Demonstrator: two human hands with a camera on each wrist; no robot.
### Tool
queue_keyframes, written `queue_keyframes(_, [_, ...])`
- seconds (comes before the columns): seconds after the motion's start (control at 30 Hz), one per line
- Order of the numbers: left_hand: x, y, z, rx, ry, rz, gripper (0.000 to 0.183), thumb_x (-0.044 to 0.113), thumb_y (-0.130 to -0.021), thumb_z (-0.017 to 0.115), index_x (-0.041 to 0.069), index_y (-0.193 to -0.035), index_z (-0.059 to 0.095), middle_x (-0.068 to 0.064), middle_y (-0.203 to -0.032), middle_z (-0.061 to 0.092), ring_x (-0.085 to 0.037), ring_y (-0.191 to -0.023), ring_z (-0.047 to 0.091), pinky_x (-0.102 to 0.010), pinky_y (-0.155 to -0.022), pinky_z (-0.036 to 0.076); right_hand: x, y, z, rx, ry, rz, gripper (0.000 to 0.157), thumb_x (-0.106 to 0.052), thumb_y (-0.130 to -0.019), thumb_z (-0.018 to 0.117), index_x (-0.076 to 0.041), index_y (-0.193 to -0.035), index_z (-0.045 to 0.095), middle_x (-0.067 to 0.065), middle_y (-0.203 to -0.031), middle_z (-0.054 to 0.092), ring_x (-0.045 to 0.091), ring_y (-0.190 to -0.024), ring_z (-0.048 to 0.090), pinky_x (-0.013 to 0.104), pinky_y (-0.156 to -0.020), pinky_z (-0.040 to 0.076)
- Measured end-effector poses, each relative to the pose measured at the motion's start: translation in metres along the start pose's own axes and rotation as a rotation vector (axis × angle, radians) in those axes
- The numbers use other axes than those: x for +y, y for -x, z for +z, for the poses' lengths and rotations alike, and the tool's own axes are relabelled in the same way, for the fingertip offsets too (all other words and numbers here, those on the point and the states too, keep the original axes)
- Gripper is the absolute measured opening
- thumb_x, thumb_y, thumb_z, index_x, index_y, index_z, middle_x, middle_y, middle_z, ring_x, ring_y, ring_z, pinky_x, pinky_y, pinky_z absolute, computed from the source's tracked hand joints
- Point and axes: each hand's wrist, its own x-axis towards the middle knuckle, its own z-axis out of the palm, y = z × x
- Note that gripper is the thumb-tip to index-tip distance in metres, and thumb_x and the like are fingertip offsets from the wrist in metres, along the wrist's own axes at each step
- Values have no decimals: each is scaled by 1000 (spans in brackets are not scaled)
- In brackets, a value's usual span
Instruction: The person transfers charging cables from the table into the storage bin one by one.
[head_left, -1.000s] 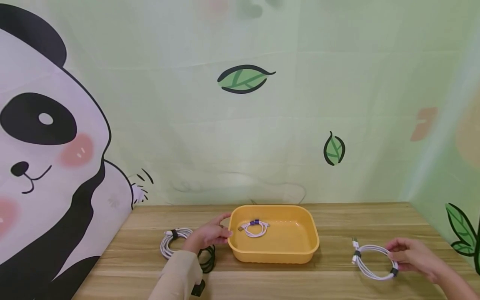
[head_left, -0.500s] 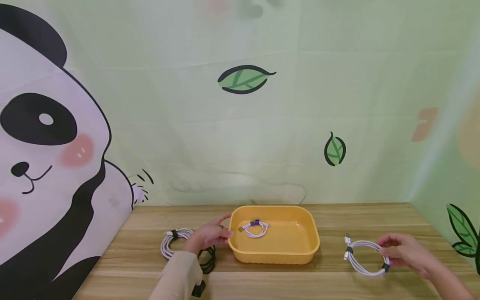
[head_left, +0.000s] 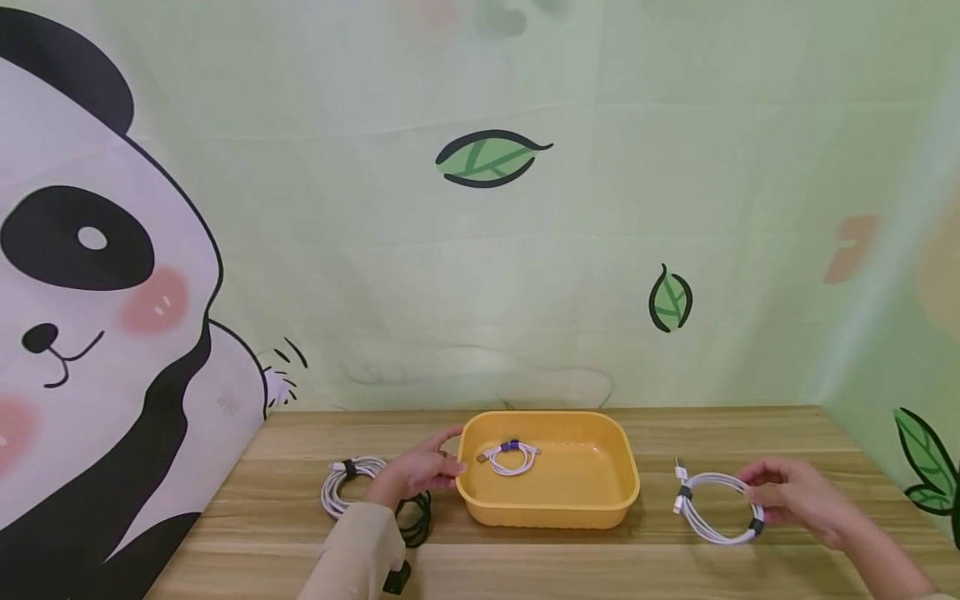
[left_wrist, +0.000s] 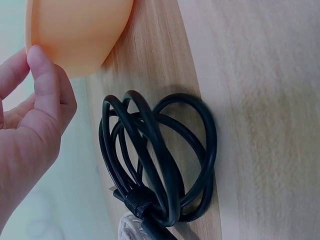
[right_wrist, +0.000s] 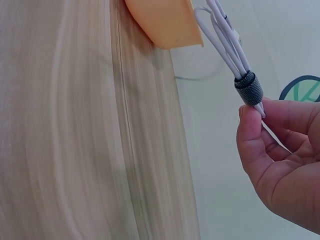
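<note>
My left hand [head_left: 422, 469] pinches the left rim of a yellow plastic basin [head_left: 551, 515] between thumb and fingers. Inside the basin, toward its left side, lies a small white coiled cable [head_left: 512, 468] with a blue tie. On the right, my right hand [head_left: 798, 500] pinches a larger coiled white cable [head_left: 705, 531] by its right side, holding it above the table. Two dark straps bind that coil, and one strap [right_wrist: 248, 87] shows close to my fingertips in the right wrist view. Its plug end points left toward the basin.
Left of the basin, a grey-white coiled cable [head_left: 330, 492] lies partly behind my left arm. Beside it is a thick black coiled cable [left_wrist: 165, 150] with a black strap. All rest on a wooden table [head_left: 570, 567] with a printed fabric backdrop [head_left: 480, 292] behind.
My right hand has moved left and slightly up with the white cable, bringing it nearer the basin. My left hand and the basin stay in place.
</note>
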Motion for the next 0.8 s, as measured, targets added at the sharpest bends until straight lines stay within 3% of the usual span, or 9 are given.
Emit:
queue_keyframes(0.23, [1,1,0,2,-5,-1,66,1,-84,53,15,-139,20,-2,-76,50,-10,-61,51,-24,-65,49,-1,-5,4,16,-25,-48,13,-6,-83,53,-3,-96,54,-2,-79,54,8,-69,53,25,-62,50])
queue_keyframes(0.43, [3,2,1,16,-14,-10,65,2,-85,54,16,-139,21,-3,-79,50,-10,-62,52,-25,-66,49,-2,-10,8,57,-34,-35,11,-6,-83,54,-6,-94,55,-3,-78,54,7,-69,54,23,-62,50])
queue_keyframes(0.67, [3,3,1,14,-9,-7,66,2,-85,53,16,-140,20,-3,-79,50,-10,-62,51,-24,-66,49,-4,-16,14,82,-29,-42,13,-3,-83,53,1,-96,54,-3,-78,55,8,-69,55,24,-61,51])
queue_keyframes(0.8, [2,3,1,10,-8,-4,66,2,-85,53,15,-140,20,-3,-78,50,-10,-61,51,-24,-65,49,-7,-20,16,75,-55,-48,12,-3,-83,53,-2,-94,55,-4,-78,55,8,-69,55,23,-62,51])
